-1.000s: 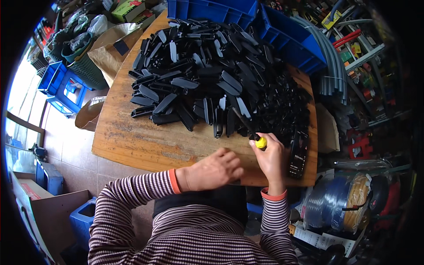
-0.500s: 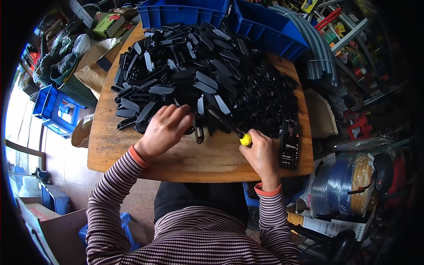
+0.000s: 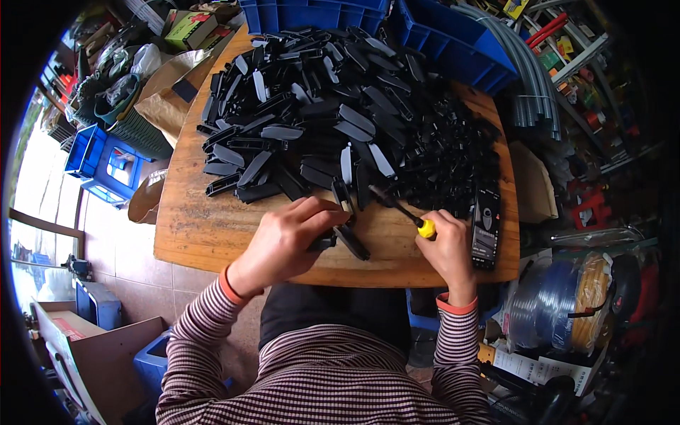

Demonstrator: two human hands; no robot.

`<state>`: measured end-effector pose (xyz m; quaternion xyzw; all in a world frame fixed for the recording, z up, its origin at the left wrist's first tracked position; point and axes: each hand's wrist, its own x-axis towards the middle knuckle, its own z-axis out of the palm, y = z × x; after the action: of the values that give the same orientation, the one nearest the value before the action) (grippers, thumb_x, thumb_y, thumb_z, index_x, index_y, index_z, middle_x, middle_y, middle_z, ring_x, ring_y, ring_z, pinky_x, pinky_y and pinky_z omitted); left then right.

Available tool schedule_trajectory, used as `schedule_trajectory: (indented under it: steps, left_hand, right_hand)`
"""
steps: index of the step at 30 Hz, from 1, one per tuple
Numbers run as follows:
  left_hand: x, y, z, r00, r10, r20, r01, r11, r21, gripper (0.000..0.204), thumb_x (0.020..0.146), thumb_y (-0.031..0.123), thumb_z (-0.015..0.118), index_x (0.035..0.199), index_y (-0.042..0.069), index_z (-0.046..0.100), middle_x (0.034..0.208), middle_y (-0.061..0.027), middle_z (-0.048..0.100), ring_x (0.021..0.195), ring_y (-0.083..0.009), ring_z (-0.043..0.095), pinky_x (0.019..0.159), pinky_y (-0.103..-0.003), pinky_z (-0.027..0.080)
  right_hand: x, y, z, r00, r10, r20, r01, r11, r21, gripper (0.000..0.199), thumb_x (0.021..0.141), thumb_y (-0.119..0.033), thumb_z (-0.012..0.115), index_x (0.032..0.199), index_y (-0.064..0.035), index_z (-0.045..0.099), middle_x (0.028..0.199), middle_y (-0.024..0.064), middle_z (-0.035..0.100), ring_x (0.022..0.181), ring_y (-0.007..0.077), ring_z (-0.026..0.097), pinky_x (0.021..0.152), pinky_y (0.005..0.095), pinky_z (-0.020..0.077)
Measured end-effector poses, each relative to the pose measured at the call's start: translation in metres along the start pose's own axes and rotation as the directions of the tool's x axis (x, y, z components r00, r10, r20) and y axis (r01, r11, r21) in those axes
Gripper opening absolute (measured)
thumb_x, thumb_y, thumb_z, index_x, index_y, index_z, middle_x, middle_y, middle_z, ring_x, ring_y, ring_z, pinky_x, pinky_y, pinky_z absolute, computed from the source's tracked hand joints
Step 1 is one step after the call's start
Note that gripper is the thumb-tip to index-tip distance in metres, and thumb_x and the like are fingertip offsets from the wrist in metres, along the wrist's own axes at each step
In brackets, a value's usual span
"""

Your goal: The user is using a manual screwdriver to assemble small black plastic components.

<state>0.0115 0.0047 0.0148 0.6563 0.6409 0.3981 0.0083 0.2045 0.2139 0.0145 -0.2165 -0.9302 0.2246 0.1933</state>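
My left hand is over the front of the wooden table, its fingers closed on a black plastic part that shows partly below them. Beside the fingertips a long black plastic piece lies slanted, and another stands just behind it. My right hand is wrapped round the yellow handle of a screwdriver. Its dark shaft points up and left, with the tip near the front of a large pile of black plastic parts. Long flat pieces lie on the pile's left, smaller ones on its right.
A phone with a lit screen lies at the table's right. Two blue crates stand behind the pile. Paper bags and a blue stool-like frame are off to the left; wrapped coils of tubing are at the right.
My left hand has come back from the pile toward the front edge, and a black part now shows under its fingers. The screwdriver stays in my right hand. The view has shifted slightly.
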Motion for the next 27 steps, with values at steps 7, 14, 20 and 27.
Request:
schedule_trajectory:
  steps: [7, 14, 20, 27]
  left_hand:
    - [-0.013, -0.003, 0.021, 0.97, 0.022, 0.243, -0.103, 0.94, 0.326, 0.039, 0.077, 0.022, 0.07, 0.112, 0.005, 0.065, 0.095, -0.0078, 0.058, 0.085, -0.0226, 0.061, 0.074, -0.035, 0.051]
    - [-0.006, 0.038, 0.07, 0.987, -0.143, 0.069, 0.11, 0.93, 0.351, 0.035, 0.079, 0.018, 0.062, 0.112, 0.005, 0.061, 0.088, -0.0058, 0.054, 0.081, -0.0198, 0.058, 0.067, -0.031, 0.048]
    - [-0.019, 0.049, 0.067, 0.995, -0.093, -0.047, 0.098, 0.986, 0.135, 0.062, 0.071, 0.026, 0.073, 0.125, 0.003, 0.055, 0.089, -0.0063, 0.054, 0.078, -0.022, 0.057, 0.067, -0.033, 0.049]
    - [-0.026, 0.05, 0.071, 0.995, 0.036, 0.097, -0.066, 0.945, 0.32, 0.045, 0.078, 0.018, 0.061, 0.119, -0.001, 0.061, 0.088, -0.0033, 0.053, 0.077, -0.0152, 0.055, 0.061, -0.026, 0.044]
  right_hand:
    - [-0.012, -0.015, 0.004, 0.991, 0.132, -0.007, -0.126, 0.957, 0.26, 0.014, 0.077, -0.001, 0.072, 0.088, -0.0002, 0.063, 0.076, 0.0147, 0.066, 0.066, 0.0257, 0.066, 0.063, 0.0329, 0.0514]
    - [-0.018, -0.039, 0.022, 0.986, 0.144, -0.09, -0.091, 0.895, 0.437, 0.015, 0.079, -0.002, 0.073, 0.09, -0.0015, 0.065, 0.077, 0.0129, 0.067, 0.067, 0.0229, 0.067, 0.063, 0.0312, 0.0513]
    - [-0.02, -0.035, 0.023, 0.991, 0.106, -0.084, -0.082, 0.963, 0.255, 0.018, 0.078, -0.002, 0.074, 0.093, -0.0024, 0.065, 0.078, 0.0127, 0.067, 0.072, 0.0286, 0.068, 0.064, 0.0335, 0.0526]
    - [-0.018, -0.047, 0.022, 0.994, 0.059, -0.088, -0.042, 0.984, 0.175, 0.022, 0.075, 0.001, 0.074, 0.094, -0.0031, 0.064, 0.081, 0.0127, 0.067, 0.075, 0.0305, 0.069, 0.065, 0.0346, 0.0531]
